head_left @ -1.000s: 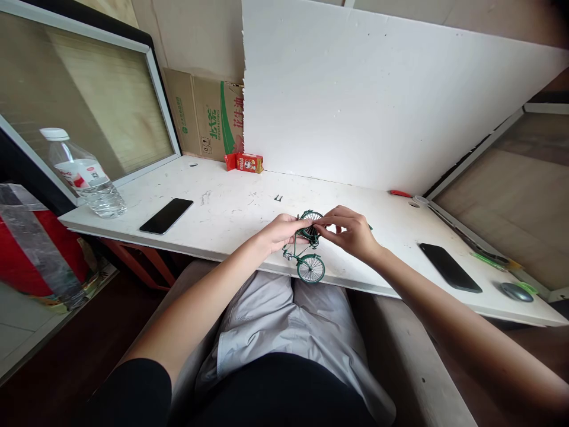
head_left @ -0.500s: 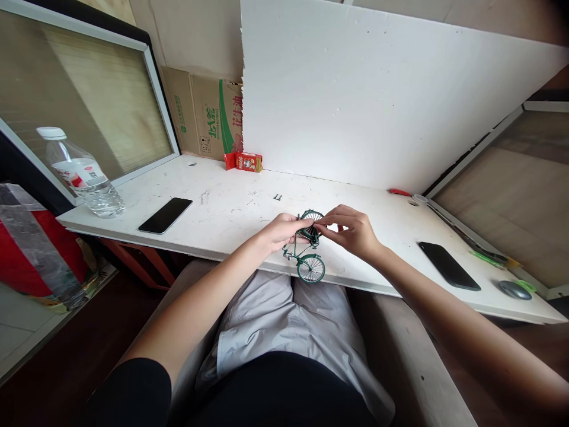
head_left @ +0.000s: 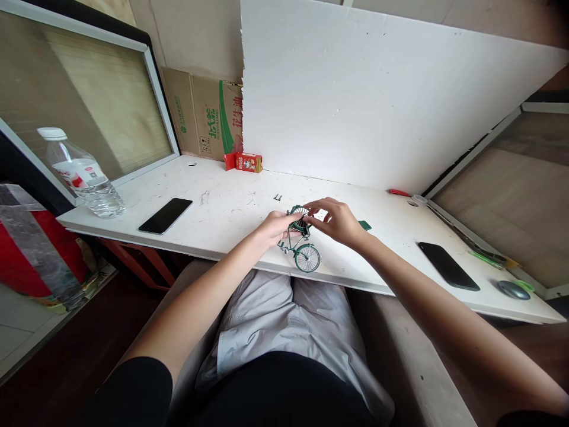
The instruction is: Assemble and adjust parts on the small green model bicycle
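Observation:
A small green model bicycle (head_left: 307, 257) is tilted over the front edge of the white table, one wheel low and the other up between my hands. My left hand (head_left: 276, 228) is closed round it, with the thumb across the upper wheel (head_left: 299, 218). From the right, my right hand (head_left: 334, 220) has its bent thumb and fingers at that same wheel, touching it near the hub and rim. Any tiny part between those fingertips is too small to make out. Behind my right hand lies a green flat piece (head_left: 365, 225). Two small screws (head_left: 277, 197) lie beyond the bicycle.
A phone (head_left: 166, 215) and a water bottle (head_left: 86, 175) are on the left. On the right are another phone (head_left: 448, 265), a mouse (head_left: 513, 289) and a red object (head_left: 399, 192). A small red box (head_left: 248, 162) stands at the back by a white board (head_left: 355, 101).
Both hands and the bicycle have shifted slightly left and up. My right hand's fingertips have moved from a tight pinch at the hub to a wider hold. The green flat piece has come into sight.

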A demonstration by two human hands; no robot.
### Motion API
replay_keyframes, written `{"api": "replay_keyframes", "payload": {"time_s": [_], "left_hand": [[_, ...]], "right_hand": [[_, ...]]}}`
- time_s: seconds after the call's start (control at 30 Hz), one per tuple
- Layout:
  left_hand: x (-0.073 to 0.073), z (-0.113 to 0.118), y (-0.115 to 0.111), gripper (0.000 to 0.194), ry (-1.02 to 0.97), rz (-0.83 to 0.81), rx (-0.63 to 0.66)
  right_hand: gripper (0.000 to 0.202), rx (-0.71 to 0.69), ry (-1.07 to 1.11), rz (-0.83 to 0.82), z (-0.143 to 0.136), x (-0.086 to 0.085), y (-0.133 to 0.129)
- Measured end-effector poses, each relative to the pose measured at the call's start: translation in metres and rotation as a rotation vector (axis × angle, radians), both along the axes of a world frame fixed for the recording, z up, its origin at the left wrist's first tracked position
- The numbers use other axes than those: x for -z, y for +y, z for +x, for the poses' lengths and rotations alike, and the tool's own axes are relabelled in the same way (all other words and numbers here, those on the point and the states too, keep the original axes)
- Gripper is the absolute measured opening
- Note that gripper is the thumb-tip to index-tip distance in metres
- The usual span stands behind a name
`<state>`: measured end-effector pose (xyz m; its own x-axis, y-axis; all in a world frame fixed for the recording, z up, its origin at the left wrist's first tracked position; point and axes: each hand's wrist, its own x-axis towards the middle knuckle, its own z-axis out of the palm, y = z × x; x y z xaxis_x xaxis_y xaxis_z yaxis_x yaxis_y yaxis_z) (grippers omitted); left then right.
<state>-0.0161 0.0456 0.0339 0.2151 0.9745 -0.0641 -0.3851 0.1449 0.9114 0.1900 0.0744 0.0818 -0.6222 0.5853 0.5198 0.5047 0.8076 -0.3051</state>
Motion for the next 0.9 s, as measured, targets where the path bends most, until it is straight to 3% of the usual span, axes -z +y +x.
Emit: {"api": "replay_keyframes", "payload": {"time_s": [0.13,0.23,0.33,0.43,0.67,0.9], "left_hand": [[-0.004,-0.002,0.000,0.032,0.010,0.003,-0.065],[-0.009,-0.001,-0.001,0.027,-0.013,-0.002,-0.129],[-0.011,-0.002,0.001,0.021,-0.030,0.007,-0.192],[-0.012,-0.005,0.003,0.020,-0.005,0.017,-0.260],[-0.010,0.004,0.005,0.029,0.027,0.104,-0.362],[-0.002,0.031,0.010,0.040,0.294,0.426,-0.504]], "right_hand": [[0.018,-0.055,-0.076,0.101,-0.009,-0.001,0.004],[0.017,-0.012,-0.133,0.231,-0.016,-0.005,0.007],[0.024,0.031,-0.190,0.321,-0.023,-0.010,0.009],[0.036,0.027,-0.204,0.312,-0.027,-0.012,0.010],[0.030,0.057,0.155,0.054,-0.021,0.006,0.007],[0.017,0.097,0.260,0.315,-0.004,0.021,0.004]]}}
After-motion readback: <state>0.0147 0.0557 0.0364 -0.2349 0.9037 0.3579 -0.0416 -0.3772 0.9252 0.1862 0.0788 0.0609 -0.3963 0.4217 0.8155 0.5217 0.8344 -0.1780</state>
